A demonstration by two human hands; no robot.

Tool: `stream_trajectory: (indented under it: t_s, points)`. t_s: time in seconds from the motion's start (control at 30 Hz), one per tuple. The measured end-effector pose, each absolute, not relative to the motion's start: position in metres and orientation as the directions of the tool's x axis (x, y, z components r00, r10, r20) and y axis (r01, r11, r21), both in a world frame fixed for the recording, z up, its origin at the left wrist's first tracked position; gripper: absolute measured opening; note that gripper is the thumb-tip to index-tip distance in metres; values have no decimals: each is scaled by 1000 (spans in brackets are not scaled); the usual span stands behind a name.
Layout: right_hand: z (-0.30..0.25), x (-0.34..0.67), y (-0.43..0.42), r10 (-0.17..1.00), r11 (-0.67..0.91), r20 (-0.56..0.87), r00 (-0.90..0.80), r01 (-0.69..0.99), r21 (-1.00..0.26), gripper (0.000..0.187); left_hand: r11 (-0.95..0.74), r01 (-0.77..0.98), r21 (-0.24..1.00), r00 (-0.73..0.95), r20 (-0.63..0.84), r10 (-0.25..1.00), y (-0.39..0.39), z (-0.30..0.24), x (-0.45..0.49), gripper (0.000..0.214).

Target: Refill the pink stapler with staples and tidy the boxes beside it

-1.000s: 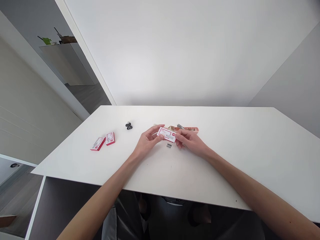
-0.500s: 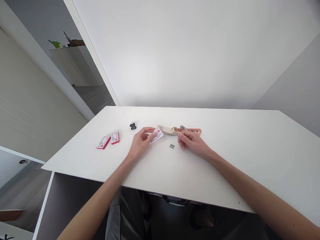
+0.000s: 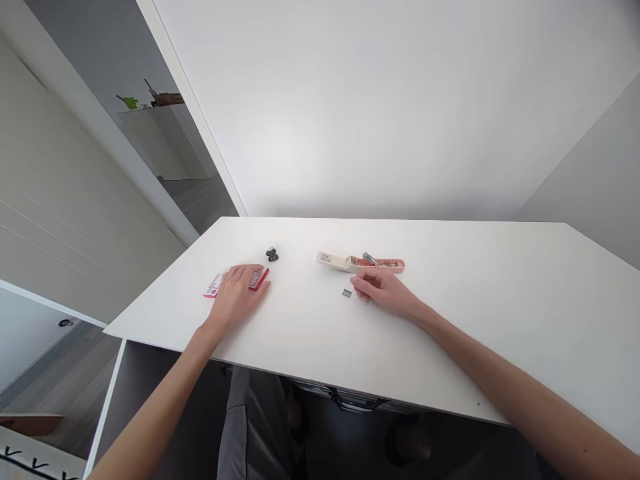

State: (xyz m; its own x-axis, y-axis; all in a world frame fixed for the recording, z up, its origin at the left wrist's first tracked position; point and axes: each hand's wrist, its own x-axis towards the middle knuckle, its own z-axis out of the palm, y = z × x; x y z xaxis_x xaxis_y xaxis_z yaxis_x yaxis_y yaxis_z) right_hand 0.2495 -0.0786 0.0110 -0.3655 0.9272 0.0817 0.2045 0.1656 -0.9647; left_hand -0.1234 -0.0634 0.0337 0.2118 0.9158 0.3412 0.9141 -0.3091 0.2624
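Observation:
At the left of the table my left hand [image 3: 236, 297] lies low over small red-and-white boxes. One box [image 3: 259, 278] shows between its thumb and fingers, and another box [image 3: 213, 287] sticks out on the far side of the hand. The hand may hide a further box. My right hand [image 3: 381, 291] rests at mid-table with fingers curled and thumb against the index finger; what they pinch, if anything, is hidden. Just left of its fingertips lies a short grey metal strip [image 3: 347, 293], like staples. Behind it is an open, long cream-and-pink case [image 3: 336, 261] with small metal pieces inside.
A black clip-like item [image 3: 272, 254] stands behind my left hand. The white table [image 3: 475, 287] reaches the white wall [image 3: 375, 120] at the back. Below its front edge is a dark handle [image 3: 355, 402], above my legs.
My left hand has moved left with its red-and-white box, from beside the case to the other boxes. My right hand and the metal strip have stayed nearly still. The view has shifted slightly.

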Motion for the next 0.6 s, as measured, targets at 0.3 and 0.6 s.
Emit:
stream_trajectory:
  t_s: [0.3, 0.6]
  points:
    - [3, 248, -78, 927, 245, 144, -346, 271, -931, 43, -357, 934, 25, 329, 333, 884, -67, 24, -133, 47]
    - [-6, 250, -73, 878, 463, 332, -346, 434, -773, 19, -416, 907, 63, 328, 513, 793, -60, 17, -95, 41]
